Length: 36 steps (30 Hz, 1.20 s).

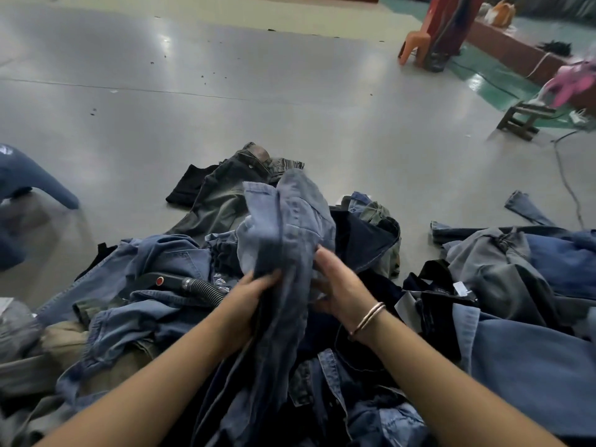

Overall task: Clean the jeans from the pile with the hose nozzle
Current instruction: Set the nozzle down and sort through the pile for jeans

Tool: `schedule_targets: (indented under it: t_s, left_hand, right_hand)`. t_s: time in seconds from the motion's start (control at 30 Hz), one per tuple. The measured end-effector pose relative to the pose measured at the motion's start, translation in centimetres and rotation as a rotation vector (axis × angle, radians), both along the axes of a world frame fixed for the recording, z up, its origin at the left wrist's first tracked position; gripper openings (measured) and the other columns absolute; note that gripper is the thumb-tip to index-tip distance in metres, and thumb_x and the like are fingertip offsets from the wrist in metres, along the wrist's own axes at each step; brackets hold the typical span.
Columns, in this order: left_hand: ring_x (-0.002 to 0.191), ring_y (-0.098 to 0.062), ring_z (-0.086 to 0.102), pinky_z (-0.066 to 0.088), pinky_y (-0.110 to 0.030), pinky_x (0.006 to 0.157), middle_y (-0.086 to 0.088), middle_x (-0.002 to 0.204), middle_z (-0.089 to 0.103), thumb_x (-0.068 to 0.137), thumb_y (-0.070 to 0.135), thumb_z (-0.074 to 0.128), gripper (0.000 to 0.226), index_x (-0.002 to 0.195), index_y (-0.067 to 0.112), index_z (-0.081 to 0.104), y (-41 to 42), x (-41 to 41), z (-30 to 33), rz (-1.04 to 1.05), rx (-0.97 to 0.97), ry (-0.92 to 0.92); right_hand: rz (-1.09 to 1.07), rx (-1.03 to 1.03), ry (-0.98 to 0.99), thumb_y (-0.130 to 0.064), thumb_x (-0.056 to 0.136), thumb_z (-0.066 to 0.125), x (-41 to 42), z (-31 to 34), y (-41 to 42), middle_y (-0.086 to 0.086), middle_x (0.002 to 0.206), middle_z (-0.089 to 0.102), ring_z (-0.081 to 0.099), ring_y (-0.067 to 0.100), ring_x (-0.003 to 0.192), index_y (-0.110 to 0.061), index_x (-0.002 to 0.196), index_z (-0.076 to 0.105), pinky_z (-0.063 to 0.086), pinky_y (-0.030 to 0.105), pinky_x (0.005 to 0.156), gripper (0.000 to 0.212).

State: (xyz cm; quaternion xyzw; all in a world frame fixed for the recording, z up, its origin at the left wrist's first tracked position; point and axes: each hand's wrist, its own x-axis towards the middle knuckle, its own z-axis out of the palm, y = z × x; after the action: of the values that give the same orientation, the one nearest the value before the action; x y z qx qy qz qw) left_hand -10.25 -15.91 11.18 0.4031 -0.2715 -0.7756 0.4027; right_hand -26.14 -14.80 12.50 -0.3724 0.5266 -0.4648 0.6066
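Note:
A pair of light blue jeans [287,227] is lifted above the pile of jeans [503,317] in front of me. My left hand [248,298] grips the lifted jeans from the left, fingers curled into the cloth. From the right, my right hand [335,282], a bangle on its wrist, holds the same fabric with its fingertips tucked under a fold. The black hose nozzle [167,280] with a red button lies on the pile to the left of my hands. Its ribbed hose [206,290] runs toward my left forearm.
Grey-green jeans [219,201] and a black garment [190,185] lie on the grey floor [258,75] beyond the pile. A blue chair leg [38,182] stands at the left. An orange chair [416,40], a small wooden stool [522,119] and a cable [564,175] are at the right.

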Motion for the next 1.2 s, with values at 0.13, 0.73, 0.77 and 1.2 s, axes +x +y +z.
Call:
schedule_targets:
  t_s: [0.13, 0.73, 0.77, 1.2]
  left_hand:
    - [0.071, -0.022, 0.071, 0.059, -0.028, 0.065, -0.013, 0.083, 0.074, 0.09, -0.005, 0.045, 0.028, 0.095, 0.008, 0.07, 1.8, -1.7, 0.1, -0.121, 0.031, -0.094]
    - [0.132, -0.038, 0.039, 0.03, -0.034, 0.108, -0.027, 0.141, 0.044, 0.102, 0.008, 0.035, 0.038, 0.134, -0.01, 0.044, -2.0, 21.0, -14.9, 0.093, 0.418, -1.397]
    - [0.134, -0.04, 0.035, 0.027, -0.037, 0.11, -0.028, 0.144, 0.038, 0.102, 0.009, 0.034, 0.04, 0.136, -0.01, 0.04, -2.2, 21.1, -15.0, 0.099, 0.453, -1.392]
    - [0.129, -0.027, 0.045, 0.035, -0.033, 0.107, -0.015, 0.142, 0.046, 0.102, 0.034, 0.032, 0.048, 0.139, 0.006, 0.045, -3.7, 17.3, -4.6, 0.983, -0.061, -0.961]
  right_hand:
    - [-0.238, 0.094, 0.08, -0.02, 0.095, 0.059, 1.6, -2.2, 1.9, 0.013, 0.095, 0.072, 0.066, 0.021, 0.088, -0.007, 0.094, 0.069, 0.054, 0.032, 0.081, 0.017]
    - [-0.35, 0.396, 0.868, 0.012, 0.087, 0.046, -18.3, -8.1, 2.7, 0.025, 0.124, 0.06, 0.055, 0.042, 0.113, 0.001, 0.135, 0.052, 0.039, 0.036, 0.091, 0.049]
    - [-0.362, 0.348, 0.978, 0.012, 0.086, 0.048, -17.5, -8.7, 2.6, 0.027, 0.127, 0.057, 0.052, 0.043, 0.117, 0.003, 0.136, 0.049, 0.034, 0.037, 0.099, 0.051]
    - [0.867, 0.214, 1.812, -0.048, 0.085, 0.061, -5.8, -18.3, 4.4, 0.004, 0.153, 0.031, 0.033, 0.023, 0.138, -0.024, 0.154, 0.004, 0.016, 0.048, 0.112, 0.093]
